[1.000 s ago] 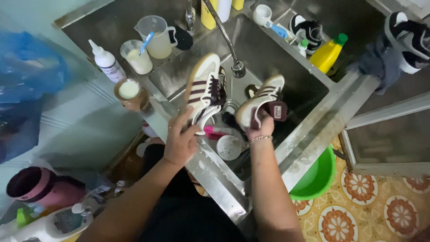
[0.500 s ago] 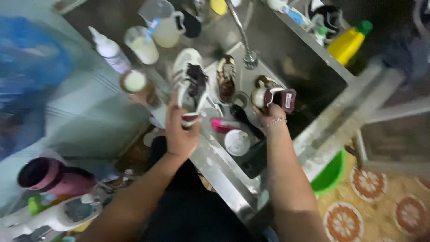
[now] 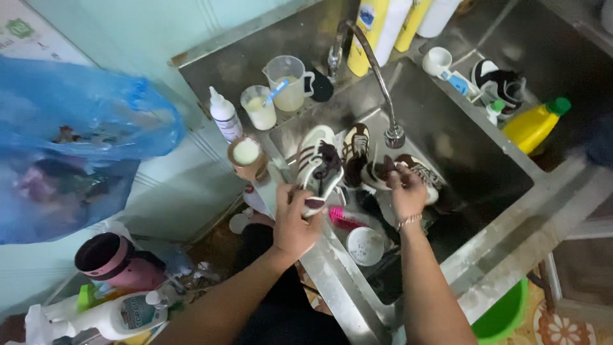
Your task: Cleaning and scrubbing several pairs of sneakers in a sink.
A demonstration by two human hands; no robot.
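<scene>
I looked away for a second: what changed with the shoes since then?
The left hand turned its striped shoe opening-up, heel toward the person. The right hand lowered its shoe into the sink. Both hands kept hold; the pink brush stayed put.

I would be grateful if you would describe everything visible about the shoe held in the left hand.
The striped sneaker is cream-white with dark maroon side stripes, dark laces and a dark lining; it looks like leather or a similar smooth upper. It is held with its opening towards the camera and its toe pointing away, over the near left corner of the steel sink. The left hand grips its heel end. A second sneaker lies close beside it in the basin; whether they touch is unclear.
</scene>
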